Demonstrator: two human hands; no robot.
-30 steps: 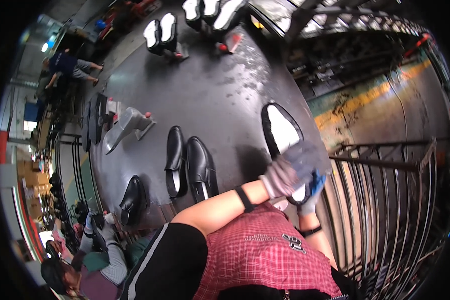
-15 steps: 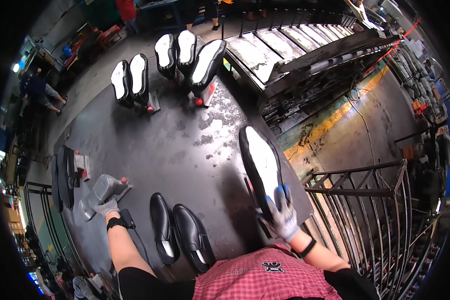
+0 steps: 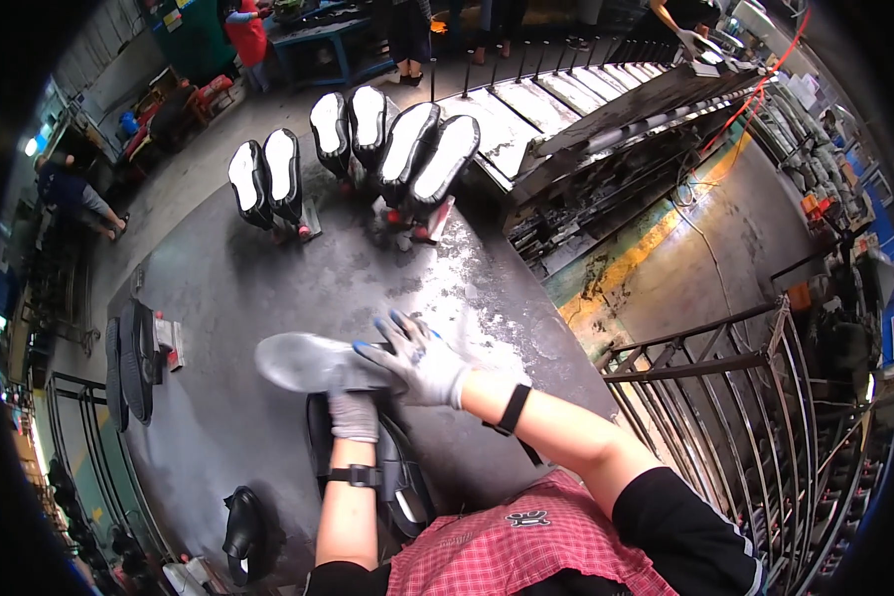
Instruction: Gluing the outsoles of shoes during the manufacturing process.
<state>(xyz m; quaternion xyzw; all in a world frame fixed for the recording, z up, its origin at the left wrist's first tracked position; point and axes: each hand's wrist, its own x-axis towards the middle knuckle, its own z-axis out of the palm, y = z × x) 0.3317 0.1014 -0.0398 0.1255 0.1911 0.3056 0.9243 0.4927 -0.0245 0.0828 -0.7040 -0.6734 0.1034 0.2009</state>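
I get one view only, from the fisheye worn on the person's head, looking steeply down over a red checked shirt [image 3: 526,546] at the dark round worktable [image 3: 219,298] close below. Straight edges bend toward the rim, where a metal rack [image 3: 755,397] and the yellow-striped floor [image 3: 646,258] curve away rightward.

The left hand [image 3: 353,412] hides part of the blurred sole [image 3: 308,362].
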